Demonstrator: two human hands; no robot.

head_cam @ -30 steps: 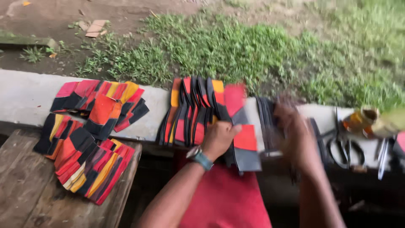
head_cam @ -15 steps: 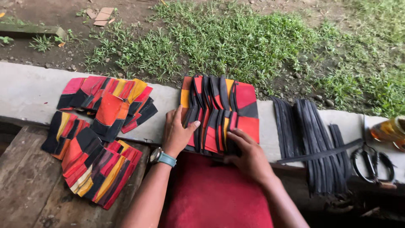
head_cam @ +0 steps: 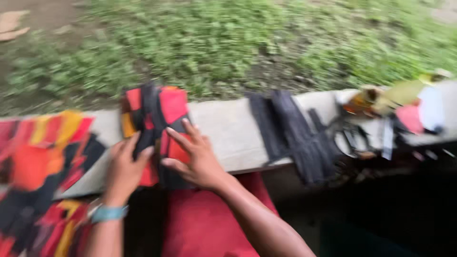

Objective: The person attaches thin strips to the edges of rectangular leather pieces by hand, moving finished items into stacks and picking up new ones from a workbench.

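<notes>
The view is blurred by motion. A stack of red, black and yellow cloth pieces (head_cam: 154, 112) lies on a grey concrete ledge (head_cam: 223, 128). My left hand (head_cam: 124, 166), with a teal wristband, rests flat on the stack's left part. My right hand (head_cam: 193, 154) presses on its right part, fingers spread. Neither hand grips anything that I can make out.
More red, orange and black cloth pieces (head_cam: 45, 152) lie at the left. A bundle of black strips (head_cam: 295, 131) lies on the ledge to the right, with scissors and small items (head_cam: 381, 119) beyond. Red cloth (head_cam: 204, 223) covers my lap. Grass lies past the ledge.
The view has swung right, so the stack now sits at left centre. Both hands stay on the stack, which looks narrower than before.
</notes>
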